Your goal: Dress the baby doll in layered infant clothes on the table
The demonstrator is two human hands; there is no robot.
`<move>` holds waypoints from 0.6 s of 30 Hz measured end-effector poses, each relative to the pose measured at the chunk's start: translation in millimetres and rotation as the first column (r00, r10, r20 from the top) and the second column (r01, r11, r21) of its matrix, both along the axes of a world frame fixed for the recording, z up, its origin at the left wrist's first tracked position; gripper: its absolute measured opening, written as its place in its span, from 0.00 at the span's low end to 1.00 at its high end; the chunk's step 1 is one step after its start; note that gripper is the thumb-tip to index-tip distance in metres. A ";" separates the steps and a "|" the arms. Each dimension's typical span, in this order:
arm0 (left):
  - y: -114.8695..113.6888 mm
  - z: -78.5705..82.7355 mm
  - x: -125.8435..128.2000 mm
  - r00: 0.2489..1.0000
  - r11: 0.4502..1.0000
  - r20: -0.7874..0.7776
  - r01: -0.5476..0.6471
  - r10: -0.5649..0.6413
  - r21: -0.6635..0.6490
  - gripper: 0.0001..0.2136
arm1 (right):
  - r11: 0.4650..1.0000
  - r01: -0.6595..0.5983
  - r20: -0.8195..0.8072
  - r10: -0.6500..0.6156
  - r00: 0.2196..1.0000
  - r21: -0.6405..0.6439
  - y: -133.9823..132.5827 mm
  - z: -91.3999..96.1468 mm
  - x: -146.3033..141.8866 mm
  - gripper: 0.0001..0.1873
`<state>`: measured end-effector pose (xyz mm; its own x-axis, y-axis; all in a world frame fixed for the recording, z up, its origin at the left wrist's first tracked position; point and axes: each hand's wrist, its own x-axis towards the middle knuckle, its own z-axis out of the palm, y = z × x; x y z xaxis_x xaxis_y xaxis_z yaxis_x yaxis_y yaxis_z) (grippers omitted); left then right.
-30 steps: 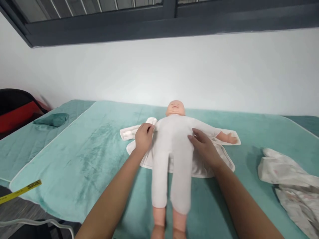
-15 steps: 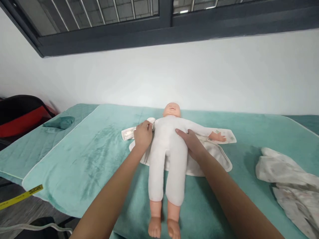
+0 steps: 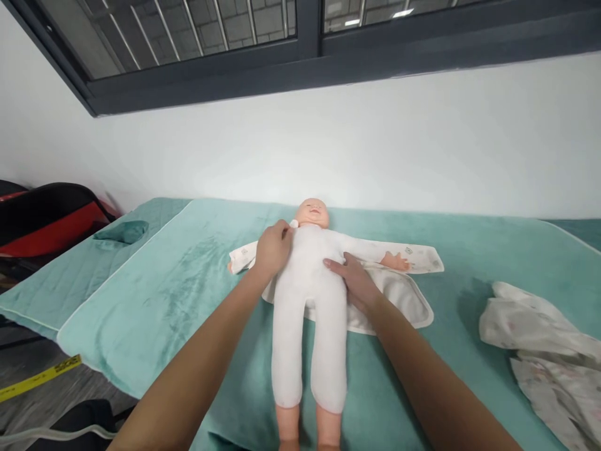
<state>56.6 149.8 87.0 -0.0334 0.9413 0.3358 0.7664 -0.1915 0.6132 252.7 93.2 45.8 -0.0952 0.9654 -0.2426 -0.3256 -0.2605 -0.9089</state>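
Note:
A baby doll (image 3: pixel 300 266) with a white cloth body lies face up, its head toward the wall. Spread beneath it is a white printed baby shirt (image 3: pixel 409 300). The doll's left arm lies over the shirt's sleeve on the right of the picture, its hand bare on the cloth. On the other side, the doll's arm is in the sleeve, fingertips showing at the cuff. My left hand (image 3: pixel 273 252) is closed at the doll's shoulder, pinching the shirt's edge by the neck. My right hand (image 3: pixel 359 283) grips the doll's side, thumb on its belly, other fingers partly hidden.
A green plush mat (image 3: pixel 188 263) covers the table against the white wall. Crumpled pale printed cloth (image 3: pixel 539 326) lies at the right. A black and red chair (image 3: pixel 56 219) stands at the far left, and yellow tape (image 3: pixel 40 378) shows at lower left.
My left hand has moved up toward the doll's neck, drawing the shirt's edge over the shoulder. The doll's fingertips now show at the left cuff. The doll has slid slightly toward me.

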 end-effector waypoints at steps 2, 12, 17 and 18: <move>-9.7 3.3 5.7 0.997 0.997 0.009 0.074 -0.074 0.029 0.05 | 1.000 -0.012 -0.008 0.012 1.000 0.005 0.4 -2.5 -0.5 0.24; -64.2 -2.0 -17.2 0.929 0.997 0.362 -0.062 0.073 -0.043 0.11 | 1.000 0.007 -0.001 -0.007 1.000 -0.005 0.0 -3.1 0.0 0.30; -84.4 -37.3 -43.2 0.947 0.985 0.320 0.045 0.011 -0.166 0.16 | 1.000 -0.020 0.034 0.020 0.999 0.002 -0.6 -1.3 0.7 0.29; -88.9 -40.3 -45.3 0.945 0.978 0.325 0.101 -0.037 -0.180 0.17 | 1.000 -0.017 0.038 0.017 0.999 -0.002 -0.2 -1.3 0.6 0.29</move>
<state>11.3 60.9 46.8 -0.0413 0.9905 0.1309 0.5136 -0.0914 0.8532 253.3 92.9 44.5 -0.1019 0.9634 -0.2478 -0.2862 -0.2670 -0.9202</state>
